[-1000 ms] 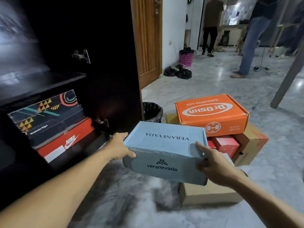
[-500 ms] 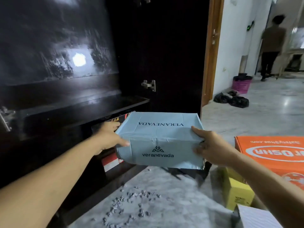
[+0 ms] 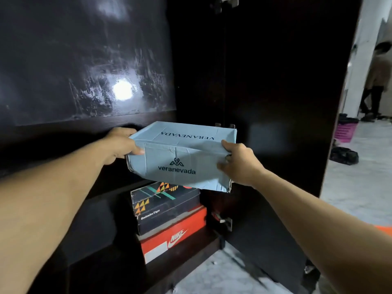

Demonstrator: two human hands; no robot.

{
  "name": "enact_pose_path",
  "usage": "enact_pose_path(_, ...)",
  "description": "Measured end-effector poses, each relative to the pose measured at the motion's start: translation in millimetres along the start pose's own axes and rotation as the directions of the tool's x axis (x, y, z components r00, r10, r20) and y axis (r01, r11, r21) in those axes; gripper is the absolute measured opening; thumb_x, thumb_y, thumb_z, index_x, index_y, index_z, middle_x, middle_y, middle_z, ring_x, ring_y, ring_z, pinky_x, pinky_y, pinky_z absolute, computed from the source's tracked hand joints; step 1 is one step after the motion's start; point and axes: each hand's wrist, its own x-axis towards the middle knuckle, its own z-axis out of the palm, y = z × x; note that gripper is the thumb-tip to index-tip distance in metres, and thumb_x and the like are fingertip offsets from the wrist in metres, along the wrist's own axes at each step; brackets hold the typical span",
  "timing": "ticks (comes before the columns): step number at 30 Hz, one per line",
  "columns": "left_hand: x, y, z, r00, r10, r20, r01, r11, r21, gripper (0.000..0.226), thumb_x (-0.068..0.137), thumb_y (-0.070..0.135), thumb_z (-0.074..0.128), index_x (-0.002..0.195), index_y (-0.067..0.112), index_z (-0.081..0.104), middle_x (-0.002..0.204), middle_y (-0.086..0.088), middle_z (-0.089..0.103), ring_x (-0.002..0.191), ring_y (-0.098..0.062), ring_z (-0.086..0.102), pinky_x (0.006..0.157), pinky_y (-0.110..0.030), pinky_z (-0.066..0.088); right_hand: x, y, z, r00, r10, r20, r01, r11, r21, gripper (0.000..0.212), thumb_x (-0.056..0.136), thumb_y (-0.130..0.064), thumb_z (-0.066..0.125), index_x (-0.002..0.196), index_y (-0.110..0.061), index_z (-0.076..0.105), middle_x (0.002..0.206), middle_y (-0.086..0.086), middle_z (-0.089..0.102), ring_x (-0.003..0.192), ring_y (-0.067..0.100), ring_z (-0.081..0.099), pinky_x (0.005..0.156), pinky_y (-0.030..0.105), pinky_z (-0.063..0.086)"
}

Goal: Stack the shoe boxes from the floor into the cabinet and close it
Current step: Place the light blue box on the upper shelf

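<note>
A pale blue shoe box (image 3: 182, 158), printed "veranevada", is held in the air, tilted, in front of an open dark cabinet (image 3: 275, 102). Below it, inside the cabinet, a black patterned shoe box (image 3: 167, 209) lies stacked on a red Nike shoe box (image 3: 174, 236).

A shoe box (image 3: 182, 158) hangs between the left hand (image 3: 121, 145) and right hand (image 3: 239, 164), above two stacked boxes (image 3: 169, 217) inside the cabinet (image 3: 89, 128), apparently level with a shelf.
</note>
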Motion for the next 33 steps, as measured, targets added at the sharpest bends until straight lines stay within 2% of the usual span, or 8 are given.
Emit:
enact_pose_path(4,55.3,-13.0,10.5,0.992,0.004,-0.122,-0.009,0.999,-0.038,0.073,0.076,-0.01,0.072,0.14,0.012,0.046,0.133,-0.011,0.055,0.115,-0.026,0.055,0.089,-0.032,0.043,35.9,-7.2,28.7,0.998,0.018,-0.057,-0.02,0.999,-0.038,0.058,0.086,-0.022,0.059,0.142,-0.024,0.042,0.122,0.009,0.06,0.112,0.03,0.058,0.097,0.034,0.047)
enact_pose_path(7,79.9,-27.8,30.5,0.971,-0.015,-0.24,-0.002,0.998,-0.071,0.071,0.078,-0.01,0.07,0.142,0.007,0.044,0.138,-0.012,0.051,0.122,-0.027,0.052,0.092,-0.025,0.04,50.9,-12.9,43.8,0.996,0.006,-0.089,-0.01,0.999,-0.048,0.047,0.086,-0.023,0.06,0.132,-0.023,0.049,0.116,0.009,0.063,0.11,0.032,0.057,0.092,0.035,0.046)
enact_pose_path(10,96.4,-37.5,51.7,0.902,-0.109,-0.419,0.053,0.988,-0.143,0.069,0.077,0.002,0.075,0.139,0.003,0.044,0.142,-0.013,0.047,0.126,-0.028,0.05,0.105,-0.031,0.041,61.5,-17.0,54.1,0.998,0.016,-0.067,-0.015,1.0,0.013,0.068,0.085,-0.03,0.067,0.144,-0.024,0.034,0.126,0.011,0.058,0.115,0.03,0.055,0.094,0.034,0.045)
enact_pose_path(13,99.9,-36.6,70.9,0.823,-0.243,-0.514,0.12,0.958,-0.261,0.054,0.079,0.018,0.077,0.124,-0.001,0.055,0.132,-0.02,0.055,0.117,-0.034,0.057,0.095,-0.035,0.048,72.3,-17.0,66.4,1.0,-0.023,0.018,0.022,0.999,0.028,0.086,0.083,-0.033,0.072,0.149,-0.019,0.019,0.136,0.007,0.053,0.122,0.025,0.052,0.098,0.032,0.043)
enact_pose_path(17,102.7,-23.9,97.8,0.891,-0.275,-0.361,0.098,0.893,-0.439,0.059,0.089,0.041,0.063,0.13,-0.001,0.053,0.136,-0.019,0.054,0.122,-0.031,0.055,0.1,-0.035,0.043,86.7,-9.3,80.3,0.988,-0.078,0.132,0.086,0.994,-0.059,0.054,0.093,-0.017,0.055,0.14,-0.013,0.03,0.148,0.009,0.04,0.13,0.025,0.044,0.109,0.034,0.036)
enact_pose_path(20,106.2,-13.8,104.4,0.964,-0.224,-0.144,0.128,0.865,-0.485,0.069,0.086,0.056,0.059,0.136,0.01,0.049,0.144,-0.011,0.046,0.129,-0.027,0.045,0.105,-0.036,0.033,92.2,-7.7,85.3,0.966,-0.102,0.236,0.138,0.98,-0.142,0.062,0.095,-0.007,0.044,0.151,-0.018,0.018,0.162,0.003,0.005,0.146,0.023,0.021,0.114,0.027,0.021)
enact_pose_path(23,112.8,-11.7,104.4,0.983,-0.18,-0.023,0.149,0.877,-0.457,0.074,0.084,0.057,0.062,0.142,0.014,0.043,0.151,-0.007,0.038,0.137,-0.026,0.037,0.11,-0.04,0.028,95.7,-12.2,84.1,0.946,-0.12,0.3,0.182,0.966,-0.186,0.073,0.09,0.004,0.038,0.153,-0.021,0.013,0.162,-0.002,-0.002,0.143,0.027,0.027,0.108,0.029,0.032)
enact_pose_path(33,122.4,-4.8,114.4,0.98,-0.182,-0.077,0.133,0.895,-0.426,0.066,0.091,0.047,0.058,0.14,0.006,0.042,0.148,-0.012,0.042,0.134,-0.029,0.042,0.107,-0.037,0.033,102.0,-14.4,71.2,0.922,-0.088,0.377,0.191,0.95,-0.247,0.079,0.088,0.007,0.042,0.154,-0.022,0.008,0.162,-0.001,-0.005,0.145,0.027,0.021,0.111,0.035,0.03)
